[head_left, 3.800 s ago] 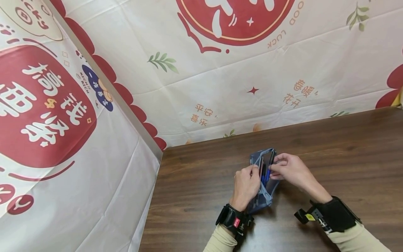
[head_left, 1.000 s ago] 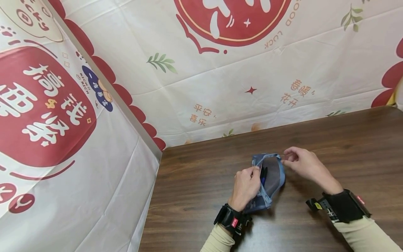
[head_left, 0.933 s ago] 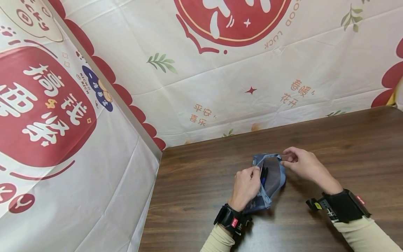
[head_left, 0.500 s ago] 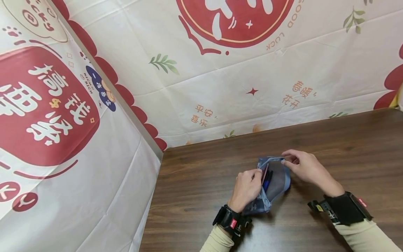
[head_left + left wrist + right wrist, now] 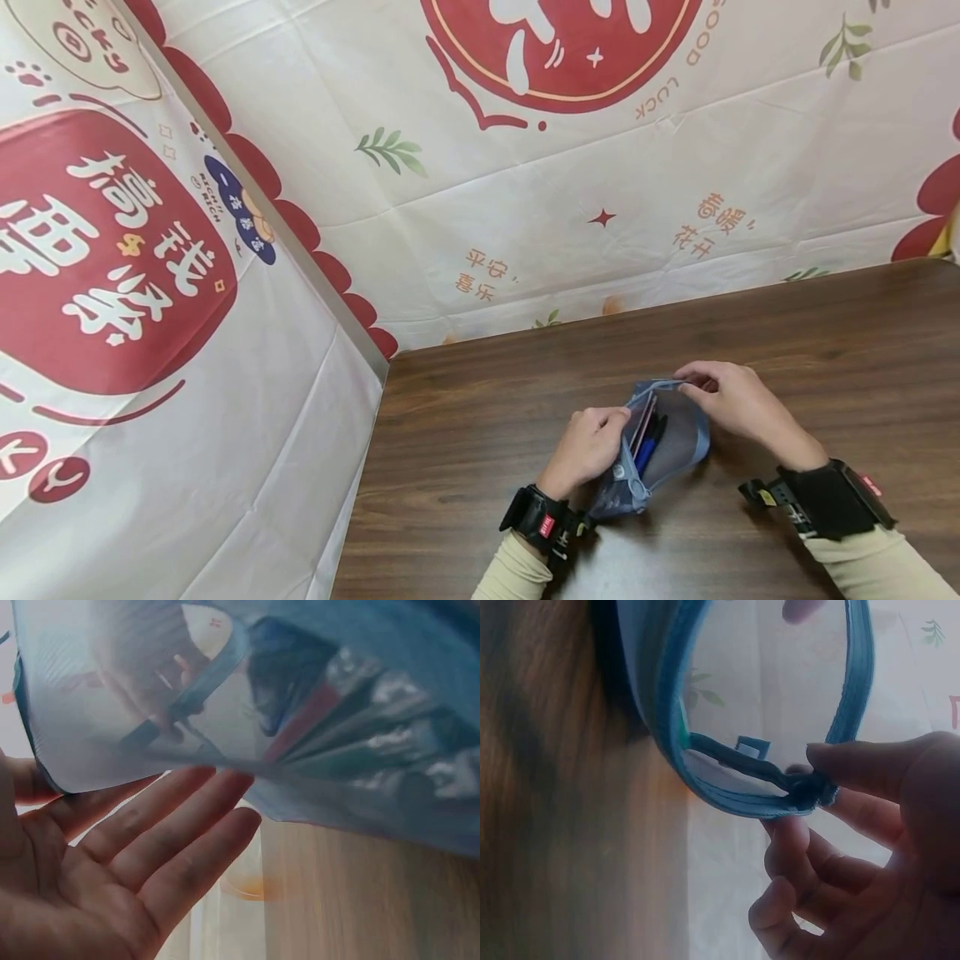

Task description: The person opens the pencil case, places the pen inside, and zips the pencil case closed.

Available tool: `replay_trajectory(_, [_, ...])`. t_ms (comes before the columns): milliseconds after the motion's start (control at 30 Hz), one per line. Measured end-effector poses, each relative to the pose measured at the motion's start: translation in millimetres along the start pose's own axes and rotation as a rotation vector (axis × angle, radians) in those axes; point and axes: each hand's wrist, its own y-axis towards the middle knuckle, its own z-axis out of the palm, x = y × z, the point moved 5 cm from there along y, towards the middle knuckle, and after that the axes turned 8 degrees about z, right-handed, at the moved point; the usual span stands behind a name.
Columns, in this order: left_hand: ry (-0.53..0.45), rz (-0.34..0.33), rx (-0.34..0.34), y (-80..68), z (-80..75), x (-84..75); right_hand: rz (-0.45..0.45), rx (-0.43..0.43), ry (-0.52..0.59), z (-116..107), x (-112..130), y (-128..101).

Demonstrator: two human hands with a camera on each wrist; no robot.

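A blue see-through zip pencil case [image 5: 682, 429] is held with its mouth spread wide over the table. Inside it lean a blue pen [image 5: 645, 454], a dark pen and something slim and pinkish. My left hand [image 5: 588, 442] pinches the case's left edge; in the left wrist view its other fingers lie straight beneath the clear side [image 5: 360, 795]. My right hand [image 5: 738, 404] pinches the far right corner of the mouth. The right wrist view shows that thumb and finger on the zip band's end [image 5: 810, 787], the other fingers loosely bent.
The dark wood table [image 5: 465, 450] lies under both hands. A printed white cloth [image 5: 450, 217] hangs behind it, and another cloth panel [image 5: 247, 400] stands along the left side. Each wrist wears a black strap with a camera.
Earlier the right fingers were at a pen in the case's mouth; they then moved to the rim and pinched it. The case has shifted right and its mouth spreads wider.
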Motion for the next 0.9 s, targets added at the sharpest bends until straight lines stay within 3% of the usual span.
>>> replay_trajectory(233, [-0.057,-0.033,0.048,0.4,-2.8,3.9,0.014,0.009,-0.001,-12.3,5.1,-5.8])
replay_trajectory(533, [-0.122,-0.039,0.106,1.1,-5.9,7.7,0.145,0.074,0.027,-22.8,6.1,-10.9])
replay_trajectory(800, [-0.144,0.038,0.183,2.2,-13.1,7.3,0.236,0.098,0.059,-26.4,6.4,-12.7])
replay_trajectory(900, [-0.255,0.025,0.209,2.7,-18.6,10.4,0.268,0.095,0.076,-27.2,4.8,-12.1])
